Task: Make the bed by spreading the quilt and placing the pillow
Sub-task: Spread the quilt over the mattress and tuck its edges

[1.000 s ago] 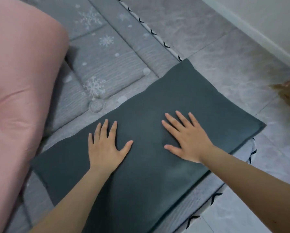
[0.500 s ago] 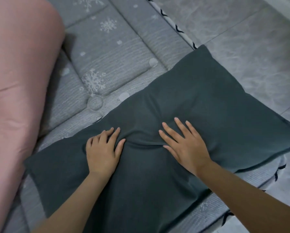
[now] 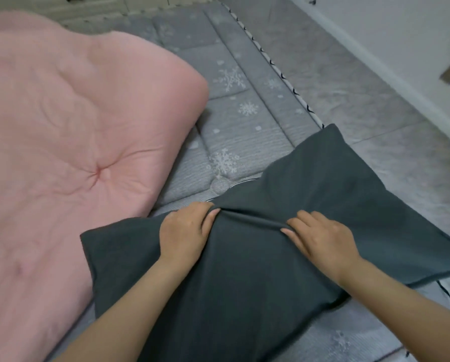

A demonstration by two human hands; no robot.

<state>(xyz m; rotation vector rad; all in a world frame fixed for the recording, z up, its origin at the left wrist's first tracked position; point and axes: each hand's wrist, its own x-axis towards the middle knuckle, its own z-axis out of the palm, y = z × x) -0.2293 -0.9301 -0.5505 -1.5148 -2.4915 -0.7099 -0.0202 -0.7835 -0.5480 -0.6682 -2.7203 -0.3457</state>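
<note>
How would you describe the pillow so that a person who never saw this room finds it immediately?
Start from the grey snowflake-patterned mattress lying on the floor. At its near right corner, beside the folded pink quilt, lies the pillow. It is the only dark grey-green plain thing there, and the left hand and right hand bunch up its fabric.

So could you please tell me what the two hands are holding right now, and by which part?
Both hold the dark grey pillow: the left hand and the right hand each take a grip on a bunched fold of fabric at its middle.
</note>
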